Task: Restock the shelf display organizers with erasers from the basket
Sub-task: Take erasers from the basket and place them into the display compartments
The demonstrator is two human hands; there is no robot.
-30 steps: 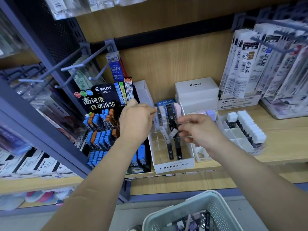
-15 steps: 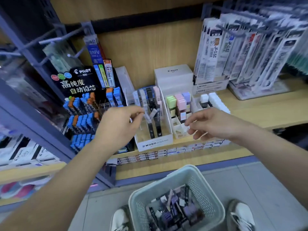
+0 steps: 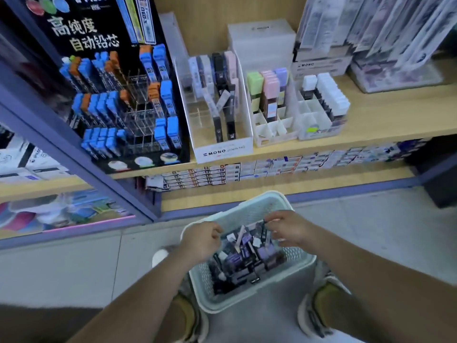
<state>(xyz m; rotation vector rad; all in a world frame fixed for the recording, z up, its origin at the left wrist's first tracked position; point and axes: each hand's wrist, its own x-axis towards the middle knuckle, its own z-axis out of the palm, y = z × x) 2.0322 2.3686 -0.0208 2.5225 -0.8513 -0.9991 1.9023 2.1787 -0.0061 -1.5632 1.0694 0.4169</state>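
A pale green mesh basket (image 3: 249, 306) stands on the floor between my feet, holding several slim erasers (image 3: 243, 256) in black, purple and white sleeves. My left hand (image 3: 201, 240) hangs over the basket's left side with its fingers curled toward the pile; what they hold is hidden. My right hand (image 3: 290, 229) is over the far right side, its fingertips pinching the top of a dark slim eraser (image 3: 264, 230). On the shelf above stand the clear MONO organizer (image 3: 223, 151), a white divided organizer (image 3: 273, 132) with pastel erasers, and a third organizer (image 3: 319, 121) with white-capped erasers.
A black Pilot lead display (image 3: 128, 100) fills the shelf's left. White boxes (image 3: 262, 38) stand behind the organizers and packaged refills (image 3: 385, 26) hang at the right. The shelf's front edge (image 3: 321, 144) carries price tags. My shoes (image 3: 312, 315) flank the basket on a grey floor.
Both hands have left the shelf organizers and dropped into the basket. The view has tilted down, so the basket now sits in the middle.
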